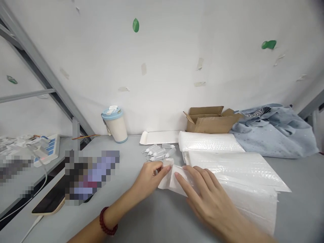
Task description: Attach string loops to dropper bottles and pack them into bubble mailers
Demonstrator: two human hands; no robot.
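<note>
A thin white wrapping sheet [177, 185] lies folded on the grey table between my hands. My left hand [149, 177] pinches its raised left edge between thumb and fingers. On the sheet's right part rests my right hand [205, 192], fingers stretched out and fingertips touching the surface. Just beyond my left hand is a small pile of clear plastic vials [158, 152] with pale caps. Under and beside my right hand spread sheets of white bubble wrap [235, 165], with a rolled part [210, 141] behind them. My fingers partly cover the folded sheet.
A flat white box [162, 137] lies by the wall, with an open cardboard box [212, 123] to its right and bunched blue cloth [273, 131] beyond. Leftward stand a blue-lidded cup [115, 125], a phone [49, 199] with a cable, and a power strip [48, 150].
</note>
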